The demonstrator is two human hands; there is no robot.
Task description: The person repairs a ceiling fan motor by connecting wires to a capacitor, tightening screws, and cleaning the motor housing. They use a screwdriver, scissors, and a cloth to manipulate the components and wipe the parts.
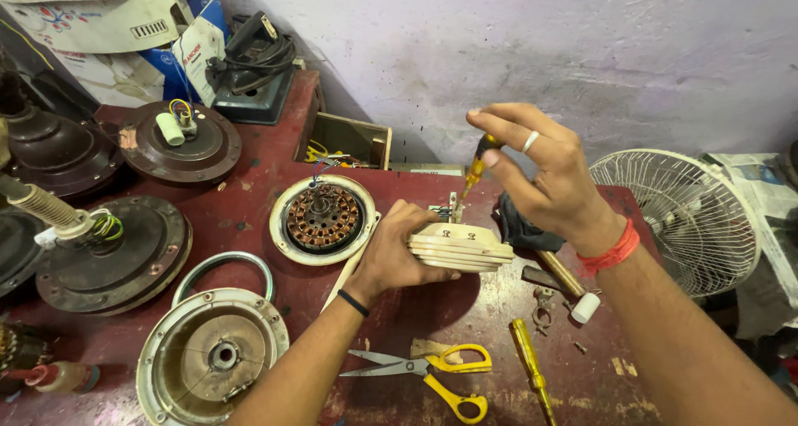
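Left hand point(397, 251) fingers clamp the cream cover point(460, 246) on the tabletop point(465, 310); right hand point(544, 172) fingers pinch the screwdriver point(477, 167). Keep it upright, press squarely.

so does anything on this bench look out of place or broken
Nothing looks spilled or broken. The fan motors lie opened up: one cream housing shows bare copper windings. The left hand steadies a stack of cream blades while the right hand holds a yellow screwdriver. Small screws lie loose on the table.

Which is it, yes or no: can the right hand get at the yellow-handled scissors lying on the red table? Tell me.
Probably yes, once freed: the right hand holds a yellow-handled screwdriver, but the yellow-handled scissors lie uncovered.
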